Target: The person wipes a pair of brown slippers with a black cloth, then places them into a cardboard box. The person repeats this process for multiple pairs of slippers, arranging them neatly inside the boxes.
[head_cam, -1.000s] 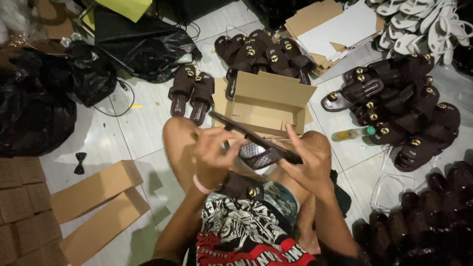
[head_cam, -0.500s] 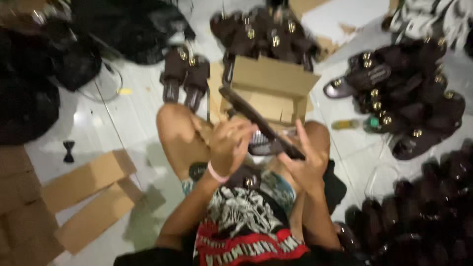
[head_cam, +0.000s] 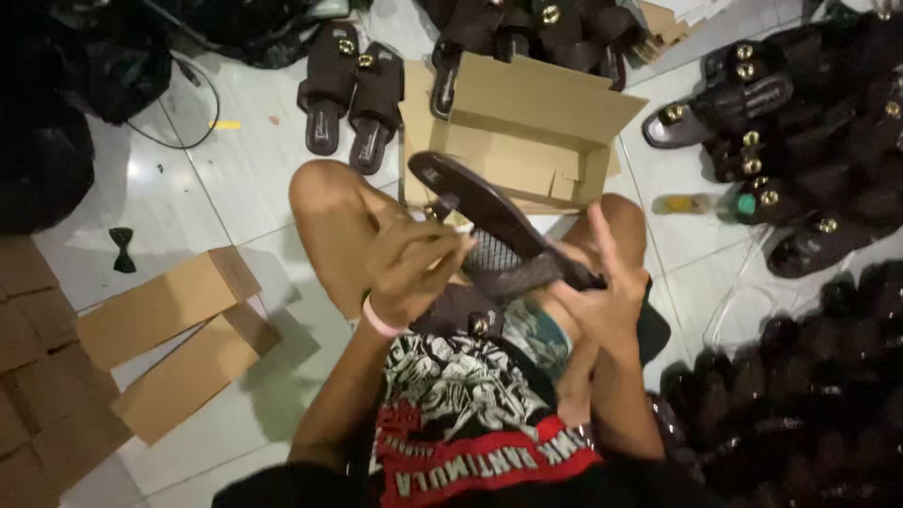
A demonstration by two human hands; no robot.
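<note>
A person sits on the floor (head_cam: 235,179) with a sandal (head_cam: 499,221) held between both hands above the lap. An open cardboard box (head_cam: 536,132) stands just ahead of the knees, a pair of sandals (head_cam: 350,94) to its left. Flattened cartons (head_cam: 174,339) lie at left; heaped sandals (head_cam: 809,141) fill the right.
</note>
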